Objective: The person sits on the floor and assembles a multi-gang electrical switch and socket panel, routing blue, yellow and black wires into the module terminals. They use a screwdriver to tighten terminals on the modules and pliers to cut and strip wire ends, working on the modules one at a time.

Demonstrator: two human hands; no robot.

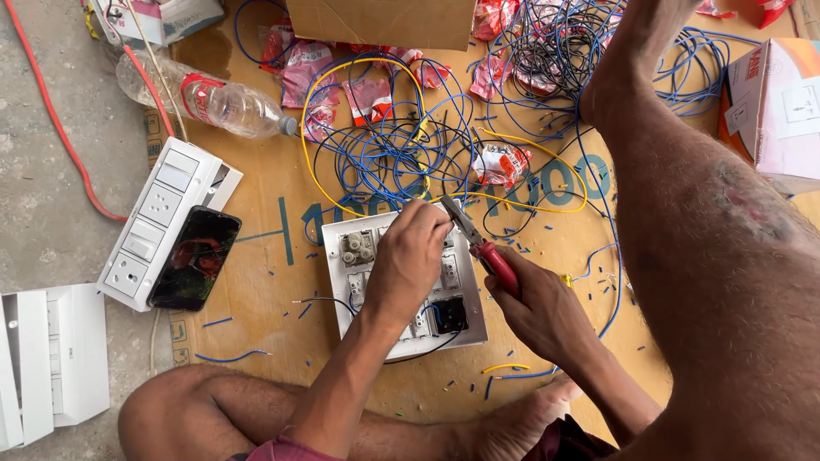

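A white switch plate (343, 300) lies face down on a sheet of brown cardboard (256, 282), its switch backs and wires showing. My left hand (408, 259) rests on the plate with the fingers pinched at its top edge, where a wire end seems to sit. My right hand (542, 303) grips red-handled pliers (478, 243), whose jaws point up-left to my left fingertips. A tangle of blue, yellow and black wires (401, 145) spreads just beyond the plate.
A second white switch plate (154, 213) lies at left with a dark phone (195, 258) on it. A plastic bottle (213, 102), red wrappers, boxes (773, 102) and an orange cable (51, 111) surround the cardboard. My legs frame the spot at right and below.
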